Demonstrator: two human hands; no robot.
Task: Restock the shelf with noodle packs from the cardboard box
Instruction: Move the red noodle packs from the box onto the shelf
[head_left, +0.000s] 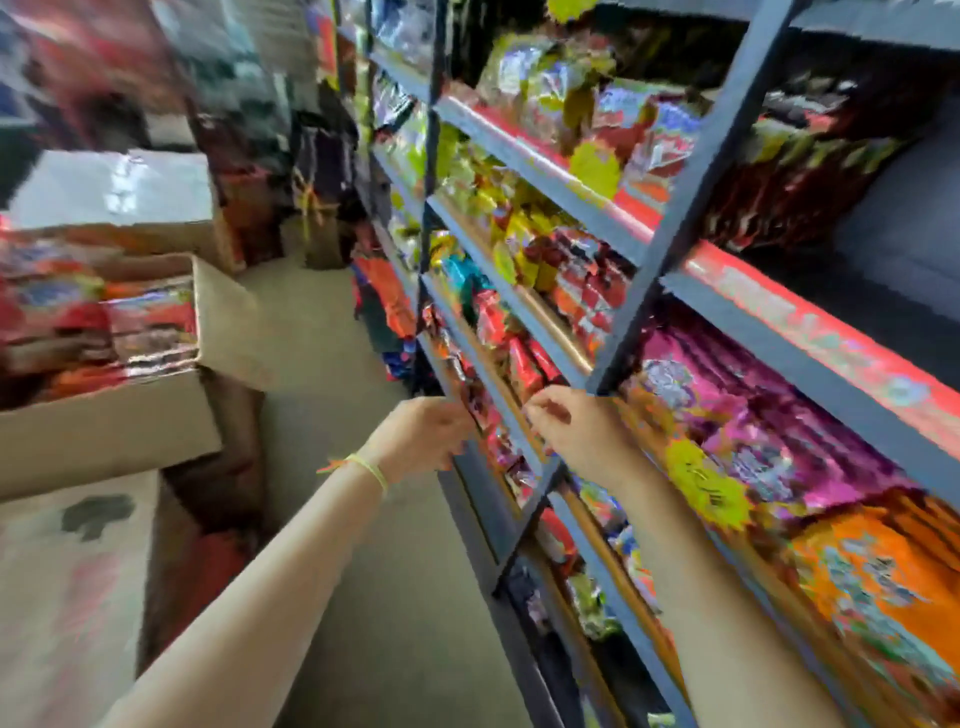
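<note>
Your two bare forearms reach up from the bottom edge toward the grey metal shelf (613, 358) on your right. Your left hand (421, 434), with a thin yellow-green band (371, 470) at the wrist, sits at the front edge of a lower tier, its fingers curled against the red and dark noodle packs (470, 397) standing there; the blur hides whether it truly grips one. Your right hand (571, 426) is just beside it, at the rail near the upright post, fingers bent and thumb tucked toward them, and you cannot tell whether anything is pinched between them. Pink packets (753, 415) and orange packets (872, 582) fill the tiers to the right of that hand. To your left, well apart from the hands, the open cardboard box (104, 431) rests on another carton (67, 597), with red and orange packs (150, 332) showing inside it.
</note>
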